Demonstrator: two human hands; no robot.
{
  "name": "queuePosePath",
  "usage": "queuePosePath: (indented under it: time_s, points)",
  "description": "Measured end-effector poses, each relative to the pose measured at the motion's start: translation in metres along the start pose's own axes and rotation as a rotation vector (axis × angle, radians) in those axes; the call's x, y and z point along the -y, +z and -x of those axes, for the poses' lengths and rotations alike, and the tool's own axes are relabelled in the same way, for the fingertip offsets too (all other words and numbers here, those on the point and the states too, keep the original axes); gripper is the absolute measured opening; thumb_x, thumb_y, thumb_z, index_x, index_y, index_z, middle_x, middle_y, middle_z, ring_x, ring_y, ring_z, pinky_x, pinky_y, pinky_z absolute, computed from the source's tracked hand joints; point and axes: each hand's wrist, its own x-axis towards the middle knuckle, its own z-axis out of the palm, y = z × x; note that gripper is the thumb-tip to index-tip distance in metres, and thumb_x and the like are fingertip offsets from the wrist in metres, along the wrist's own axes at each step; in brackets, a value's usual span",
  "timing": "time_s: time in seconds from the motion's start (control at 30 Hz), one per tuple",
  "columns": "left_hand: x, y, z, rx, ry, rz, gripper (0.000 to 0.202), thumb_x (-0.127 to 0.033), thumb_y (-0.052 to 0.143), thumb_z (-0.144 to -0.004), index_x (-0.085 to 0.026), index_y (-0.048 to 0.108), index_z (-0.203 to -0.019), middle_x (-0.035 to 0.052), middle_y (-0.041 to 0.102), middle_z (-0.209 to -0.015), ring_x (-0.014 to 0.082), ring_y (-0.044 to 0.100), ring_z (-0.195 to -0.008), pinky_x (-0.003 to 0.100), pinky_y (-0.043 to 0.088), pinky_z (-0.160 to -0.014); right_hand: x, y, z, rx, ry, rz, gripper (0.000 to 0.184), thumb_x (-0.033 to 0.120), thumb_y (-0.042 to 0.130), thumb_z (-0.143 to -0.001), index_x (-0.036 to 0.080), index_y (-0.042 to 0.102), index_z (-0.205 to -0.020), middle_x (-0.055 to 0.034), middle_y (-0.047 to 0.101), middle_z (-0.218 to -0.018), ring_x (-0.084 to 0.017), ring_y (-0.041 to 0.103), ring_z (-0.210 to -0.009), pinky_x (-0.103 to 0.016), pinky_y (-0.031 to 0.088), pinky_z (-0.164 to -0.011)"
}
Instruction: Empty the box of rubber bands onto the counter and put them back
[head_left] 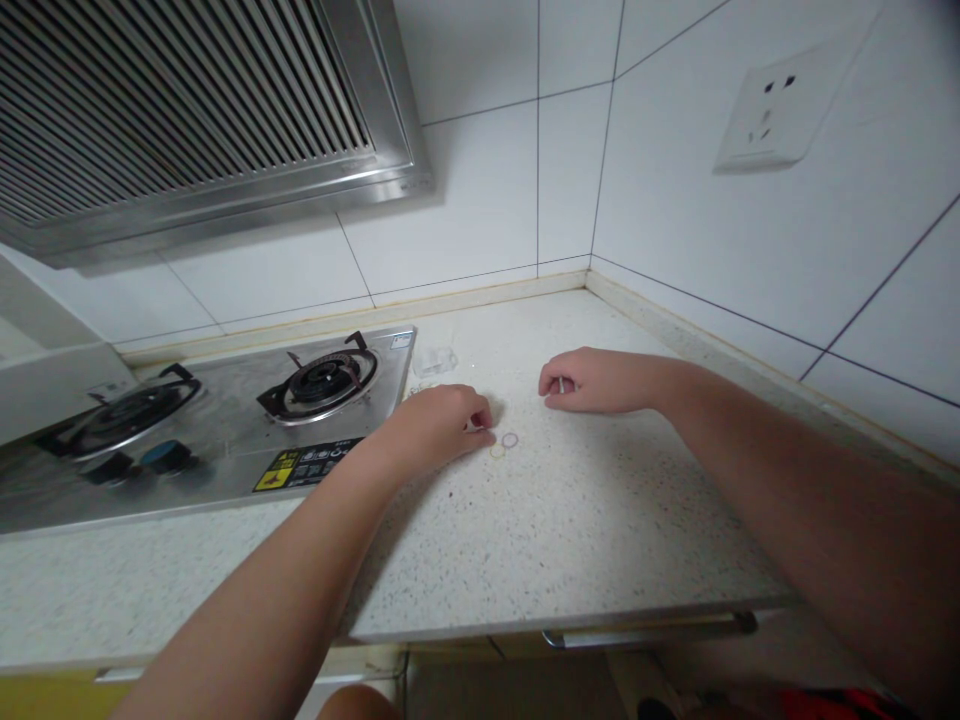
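Observation:
Two thin small rings, one purple (510, 440) and one yellow (497, 453), lie close together on the speckled white countertop (540, 540); they look like small rubber bands. My left hand (447, 425) is low over the counter just left of them, fingers curled toward the thumb, its fingertips beside the yellow ring. Whatever it may pinch is too small to make out. Farther right, apart from the rings, my right hand (574, 380) has its fingers curled in a pinch; I cannot see what, if anything, is in it. Behind my left hand lies a crumpled clear plastic bag (436, 361).
A steel gas stove (232, 420) with two burners and knobs is at the left, under a range hood (225, 110). White tiled walls (480, 220) meet in the back corner. A socket (772, 110) is on the right wall. A drawer handle (652, 632) shows below the counter edge.

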Motion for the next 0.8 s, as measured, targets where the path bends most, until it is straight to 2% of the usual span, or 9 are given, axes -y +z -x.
queuePosePath:
  time_s: [0.13,0.5,0.7,0.8]
  points:
    - [-0.0003,-0.0006,0.0003,0.016,-0.031,-0.043,0.02,-0.041,0.068,-0.089,-0.023,0.079,-0.092,0.0055,0.077,-0.093,0.0192,0.066,-0.076,0.031,0.044,-0.065,-0.0005,-0.0003,-0.0002,0.005,-0.008,-0.005,0.023,0.031,0.061,-0.089,0.018,0.073,-0.102,-0.0086,0.075,-0.104,-0.024,0.067,-0.09,-0.034,0.049,-0.078]
    - [-0.0032,-0.0015,0.0005,0.046,-0.021,-0.112,0.018,-0.033,0.064,-0.089,-0.024,0.079,-0.088,0.0044,0.077,-0.091,0.0214,0.068,-0.08,0.033,0.043,-0.067,-0.0049,0.0017,-0.0011,-0.007,-0.023,0.008,0.023,0.033,0.06,-0.09,0.02,0.074,-0.102,-0.0084,0.075,-0.104,-0.024,0.068,-0.091,-0.034,0.049,-0.078]
    - [-0.0052,-0.0012,0.0001,-0.008,0.008,-0.021,0.021,-0.039,0.064,-0.091,-0.023,0.077,-0.089,0.0044,0.076,-0.09,0.018,0.064,-0.074,0.031,0.043,-0.066,-0.0041,0.0014,0.0,-0.004,-0.011,-0.003,0.023,0.033,0.061,-0.09,0.019,0.074,-0.103,-0.0078,0.075,-0.104,-0.024,0.068,-0.09,-0.034,0.049,-0.078]
    - [-0.0058,0.0,-0.0001,0.024,0.008,-0.021,0.022,-0.04,0.065,-0.091,-0.023,0.079,-0.089,0.0041,0.076,-0.088,0.0191,0.065,-0.076,0.032,0.043,-0.067,-0.0027,0.0009,-0.0003,-0.001,-0.022,0.004,0.023,0.033,0.061,-0.09,0.018,0.074,-0.103,-0.0081,0.075,-0.104,-0.024,0.068,-0.09,-0.034,0.049,-0.078]
